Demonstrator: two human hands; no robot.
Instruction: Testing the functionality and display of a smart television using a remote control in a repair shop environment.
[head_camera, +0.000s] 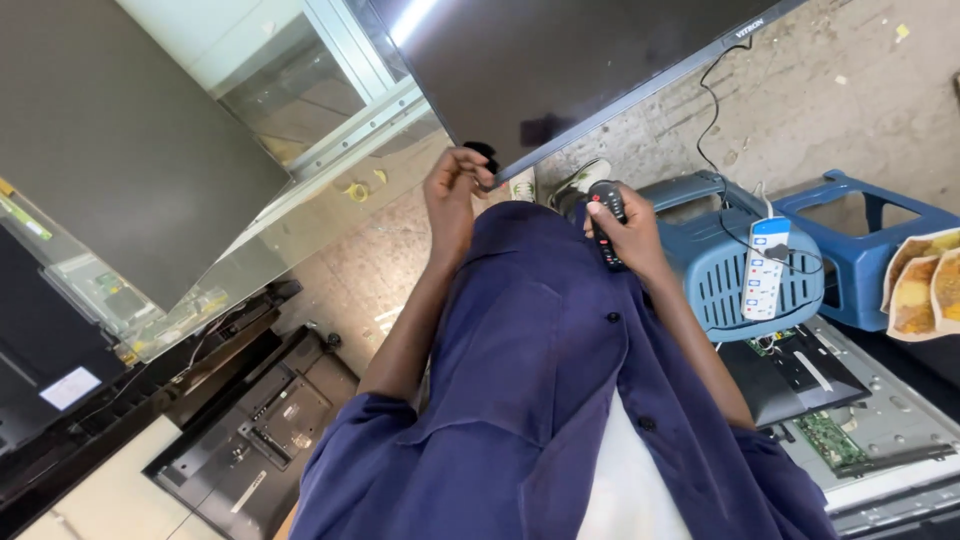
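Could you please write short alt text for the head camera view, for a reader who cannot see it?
A person in a dark blue shirt holds a black remote control in the right hand, while the left hand touches the lower edge of a flat-screen television. A blue plastic stool carrying a white power strip stands on the right.

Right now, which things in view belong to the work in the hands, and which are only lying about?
In hand:
- flat-screen TV, its lower corner pinched by the left hand
- black remote control, in the grip of the right hand

Lying about:
- white power strip on the blue plastic stool
- green circuit board
- opened TV back panel
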